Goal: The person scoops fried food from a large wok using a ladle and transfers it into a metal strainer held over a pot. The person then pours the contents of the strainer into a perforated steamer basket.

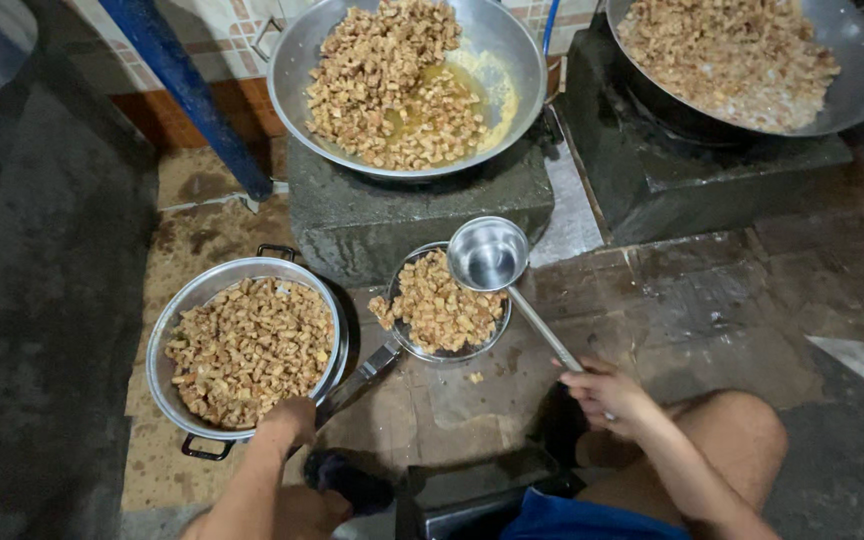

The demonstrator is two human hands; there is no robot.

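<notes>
Nearest the head camera were the person's bare knee [742,440] and blue shorts [592,520], with a dark sandal [347,480] on the floor beside them. Landmark for the rest was the grey concrete stove block [402,215] in the middle. In front of that block, toward the person, the right hand [607,392] was closed around the end of a long handle, holding a steel ladle [488,254] whose empty bowl hung over the far edge of a round wire skimmer [442,305]. The skimmer, heaped with fried brown cubes, lay low against the front of the block, and its flat handle [362,380] ran back toward the left hand [290,420]. That hand was curled shut at the handle's near end, right at the rim of a large aluminium pot [167,345]; whether it gripped the handle or the pot rim could not be told. The pot, full of the same brown cubes, stood left of the block on the stained floor. On top of the block sat a wide steel wok [512,45] holding more cubes and a pool of yellow oil. Right of the block a second wok [857,70] of cubes rested on a dark burner stand [712,165]. A blue pole [192,95] leaned behind the block's left side.
</notes>
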